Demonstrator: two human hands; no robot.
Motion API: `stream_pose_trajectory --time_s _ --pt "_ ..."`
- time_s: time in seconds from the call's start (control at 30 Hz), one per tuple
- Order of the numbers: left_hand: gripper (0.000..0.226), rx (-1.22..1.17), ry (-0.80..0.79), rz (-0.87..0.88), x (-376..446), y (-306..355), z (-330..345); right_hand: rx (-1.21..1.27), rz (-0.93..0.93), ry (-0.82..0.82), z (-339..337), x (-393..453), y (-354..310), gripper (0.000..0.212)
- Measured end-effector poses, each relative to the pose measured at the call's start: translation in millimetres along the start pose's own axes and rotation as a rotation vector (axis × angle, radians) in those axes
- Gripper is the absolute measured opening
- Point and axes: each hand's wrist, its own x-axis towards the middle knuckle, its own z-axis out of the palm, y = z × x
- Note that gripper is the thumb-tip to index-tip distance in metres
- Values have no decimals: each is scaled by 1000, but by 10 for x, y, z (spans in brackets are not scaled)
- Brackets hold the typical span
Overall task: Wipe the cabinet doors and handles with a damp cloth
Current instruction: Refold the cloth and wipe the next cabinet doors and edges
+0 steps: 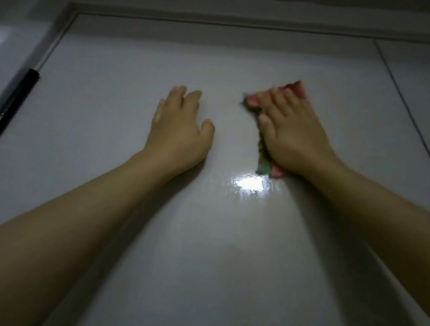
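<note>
— Where is the cloth (294, 88) found?
— It is pressed flat against the grey cabinet door (203, 238), under the right hand (291, 136), whose fingers are laid nearly straight over it.
— And the left hand (180, 127)?
— Nothing is held; it is spread against the door, just beside. A bright wet patch (249, 184) is seen below the cloth, a black handle (12, 102) far left.

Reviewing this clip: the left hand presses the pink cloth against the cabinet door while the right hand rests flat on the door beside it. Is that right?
Not quite: the hands are swapped. In the head view the right hand presses the pink cloth against the cabinet door, and the left hand rests bare on the door beside it, holding nothing.
</note>
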Motion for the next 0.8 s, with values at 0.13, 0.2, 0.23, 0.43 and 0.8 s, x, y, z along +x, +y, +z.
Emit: stream_pose_trajectory --time_s 0.13,0.2,0.23,0.43,0.8 --pt "65 123 -151 12 147 303 296 13 -52 -67 -158 -280 459 59" --pt "71 248 -154 16 150 317 382 -15 140 -60 -145 -94 981 64" --pt "73 276 -144 19 141 314 396 -15 251 -50 -130 2 1131 66" --pt "75 311 -174 18 148 299 366 50 -51 -8 -117 -399 507 61" --pt "72 298 -201 -83 117 471 336 -12 181 -32 -139 -365 1068 71"
